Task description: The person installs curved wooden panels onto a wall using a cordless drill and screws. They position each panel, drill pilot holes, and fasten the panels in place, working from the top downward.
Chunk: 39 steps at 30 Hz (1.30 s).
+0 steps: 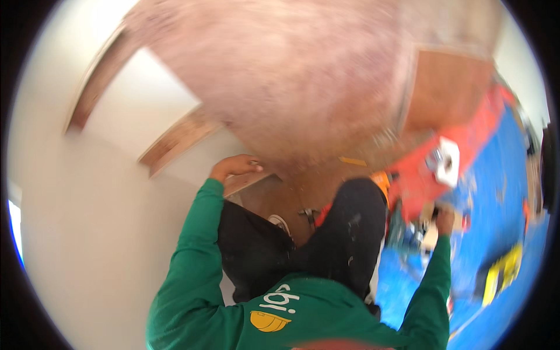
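Observation:
My left hand (236,167) is in front of my left knee, beside the wood-coloured edge of a pale panel (213,153). Its fingers are curled together; a small dark spot shows at the fingertips, too small to name. Out to the right, my right hand (445,220) reaches down among loose items on a blue sheet (490,204). Next to it is a light brown cardboard-like piece (430,238). Blur hides its fingers and anything in them.
A white board (143,96) leans at the left wall, near a wood strip (181,140). On the red sheet (417,186) sits a white object with a round hole (448,162). A brown panel (446,90) lies at the far right, a yellow-and-black case (503,274) at the near right.

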Each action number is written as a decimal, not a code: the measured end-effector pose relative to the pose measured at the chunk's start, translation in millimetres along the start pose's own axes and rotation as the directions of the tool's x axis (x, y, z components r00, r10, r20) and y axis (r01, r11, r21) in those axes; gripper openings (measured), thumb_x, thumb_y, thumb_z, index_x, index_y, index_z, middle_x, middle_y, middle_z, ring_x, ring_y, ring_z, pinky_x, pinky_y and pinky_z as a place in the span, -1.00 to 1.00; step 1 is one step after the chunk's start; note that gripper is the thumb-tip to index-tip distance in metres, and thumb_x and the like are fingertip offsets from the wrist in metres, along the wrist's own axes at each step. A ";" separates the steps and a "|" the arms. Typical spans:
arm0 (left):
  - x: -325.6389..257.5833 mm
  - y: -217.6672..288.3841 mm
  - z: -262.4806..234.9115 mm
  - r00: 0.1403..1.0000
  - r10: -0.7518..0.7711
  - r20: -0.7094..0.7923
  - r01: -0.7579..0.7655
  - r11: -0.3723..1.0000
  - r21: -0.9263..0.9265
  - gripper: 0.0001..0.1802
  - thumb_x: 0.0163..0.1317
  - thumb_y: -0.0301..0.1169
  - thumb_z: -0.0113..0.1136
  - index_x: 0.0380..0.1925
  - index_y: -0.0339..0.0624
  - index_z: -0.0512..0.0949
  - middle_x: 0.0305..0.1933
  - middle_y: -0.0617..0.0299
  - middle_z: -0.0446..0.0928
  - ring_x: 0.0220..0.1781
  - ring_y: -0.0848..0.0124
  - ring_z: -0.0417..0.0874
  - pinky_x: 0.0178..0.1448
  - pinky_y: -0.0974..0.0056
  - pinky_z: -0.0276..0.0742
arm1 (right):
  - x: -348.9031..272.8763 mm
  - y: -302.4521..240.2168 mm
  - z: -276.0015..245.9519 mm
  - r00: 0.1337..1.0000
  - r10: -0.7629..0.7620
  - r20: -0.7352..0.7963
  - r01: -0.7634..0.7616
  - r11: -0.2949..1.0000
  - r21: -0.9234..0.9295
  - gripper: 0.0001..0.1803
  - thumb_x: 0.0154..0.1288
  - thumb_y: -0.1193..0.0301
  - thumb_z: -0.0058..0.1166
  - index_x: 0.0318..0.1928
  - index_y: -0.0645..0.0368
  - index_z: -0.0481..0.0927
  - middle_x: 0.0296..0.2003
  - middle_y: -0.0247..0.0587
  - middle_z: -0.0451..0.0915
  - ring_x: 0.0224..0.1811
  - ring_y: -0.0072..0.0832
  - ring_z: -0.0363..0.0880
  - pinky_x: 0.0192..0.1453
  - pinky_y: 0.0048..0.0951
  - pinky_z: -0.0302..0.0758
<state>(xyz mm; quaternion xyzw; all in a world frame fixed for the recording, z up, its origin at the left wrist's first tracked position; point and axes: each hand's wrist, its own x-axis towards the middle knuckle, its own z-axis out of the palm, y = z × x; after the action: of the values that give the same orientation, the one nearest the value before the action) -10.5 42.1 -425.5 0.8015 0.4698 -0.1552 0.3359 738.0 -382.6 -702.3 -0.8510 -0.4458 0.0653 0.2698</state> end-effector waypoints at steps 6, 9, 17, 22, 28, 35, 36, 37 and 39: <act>-26.9 17.0 4.7 0.983 -0.156 -0.095 0.155 0.988 -0.018 -0.09 0.47 0.21 0.24 0.51 -0.32 0.45 0.49 -0.22 0.55 0.53 -0.09 0.54 0.58 0.04 0.40 | 32.9 12.8 22.5 0.941 0.333 0.059 -0.248 0.798 -0.549 -0.62 0.33 0.37 0.26 0.10 0.28 0.76 0.06 0.16 0.77 0.24 0.07 0.71 0.40 0.01 0.61; -41.2 19.9 10.7 0.979 -0.164 -0.118 0.161 0.986 -0.035 -0.12 0.47 0.20 0.24 0.49 -0.32 0.48 0.48 -0.21 0.55 0.53 -0.10 0.53 0.58 0.03 0.40 | 35.8 3.1 26.1 0.926 0.373 0.059 -0.292 0.806 -0.515 -0.65 0.33 0.39 0.30 0.09 0.21 0.79 0.05 0.06 0.81 0.26 0.04 0.72 0.41 -0.02 0.61; -33.9 6.5 10.8 0.991 -0.136 -0.014 0.137 0.986 0.096 -0.08 0.46 0.22 0.27 0.49 -0.37 0.46 0.45 -0.25 0.56 0.46 -0.09 0.60 0.51 0.02 0.50 | 48.5 14.2 23.0 0.914 0.245 0.322 -0.035 0.840 -0.541 -0.71 0.44 0.23 0.15 -0.07 0.01 0.89 -0.09 0.03 0.85 -0.01 0.02 0.85 0.14 0.03 0.74; -18.2 24.7 5.2 0.984 -0.177 -0.020 0.178 0.983 0.038 -0.11 0.44 0.19 0.30 0.50 -0.30 0.48 0.43 -0.21 0.60 0.47 -0.05 0.61 0.53 0.05 0.48 | 29.9 19.6 24.4 0.971 0.136 0.195 -0.029 0.883 -0.469 -0.67 0.31 0.37 0.12 -0.02 0.09 0.86 -0.01 0.13 0.80 0.10 0.12 0.74 0.35 0.07 0.60; -1.2 58.9 -3.7 0.985 -0.173 0.016 0.171 0.981 0.088 -0.14 0.45 0.15 0.30 0.49 -0.31 0.48 0.39 -0.22 0.63 0.45 -0.01 0.63 0.51 0.07 0.49 | 27.6 7.1 25.0 0.977 0.193 0.090 -0.159 0.942 -0.297 -0.68 0.40 0.35 0.04 -0.14 0.25 0.83 -0.08 0.24 0.77 0.09 0.16 0.73 0.27 0.10 0.63; -4.2 134.4 20.3 0.997 0.060 -0.052 -0.063 0.997 -0.044 -0.32 0.54 -0.05 0.30 0.47 -0.28 0.51 0.25 -0.12 0.73 0.32 0.11 0.71 0.44 0.11 0.54 | 14.0 -8.8 3.0 0.878 0.350 -0.328 -0.305 0.935 0.182 -0.68 0.54 0.26 0.11 -0.07 0.29 0.72 -0.22 0.19 0.78 -0.20 0.07 0.77 -0.06 -0.04 0.69; -4.7 153.1 28.9 0.992 0.108 -0.071 -0.113 0.992 -0.063 -0.36 0.55 -0.11 0.31 0.47 -0.28 0.52 0.23 -0.10 0.74 0.30 0.15 0.71 0.43 0.13 0.55 | 12.3 -17.0 -7.6 0.853 0.454 -0.258 -0.384 0.879 0.282 -0.68 0.58 0.25 0.12 -0.03 0.29 0.71 -0.23 0.11 0.80 -0.23 -0.08 0.80 -0.12 -0.15 0.71; -4.3 173.9 39.2 0.971 0.179 -0.160 -0.208 0.960 -0.189 -0.39 0.54 -0.15 0.33 0.44 -0.27 0.54 0.21 -0.11 0.74 0.27 0.16 0.73 0.40 0.14 0.57 | 9.6 -29.5 -18.9 0.881 0.455 -0.132 -0.303 0.756 0.580 -0.68 0.61 0.24 0.11 0.00 0.27 0.72 -0.21 -0.01 0.81 -0.24 -0.26 0.78 -0.15 -0.26 0.68; -6.1 216.7 56.0 0.910 0.200 -0.363 -0.354 0.830 -0.431 -0.46 0.52 -0.24 0.37 0.40 -0.24 0.59 0.17 -0.13 0.75 0.21 0.17 0.76 0.35 0.18 0.62 | -0.4 -63.7 -44.1 0.888 0.455 0.069 -0.281 0.418 0.864 -0.70 0.63 0.24 0.13 0.03 0.22 0.73 -0.17 -0.22 0.81 -0.22 -0.50 0.75 -0.13 -0.40 0.66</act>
<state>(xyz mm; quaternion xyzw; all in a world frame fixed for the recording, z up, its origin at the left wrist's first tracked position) 175.9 -72.4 -377.6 0.7648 0.4166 0.1438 0.4699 707.2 -371.5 -632.1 -0.6834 -0.1305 0.2587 0.6701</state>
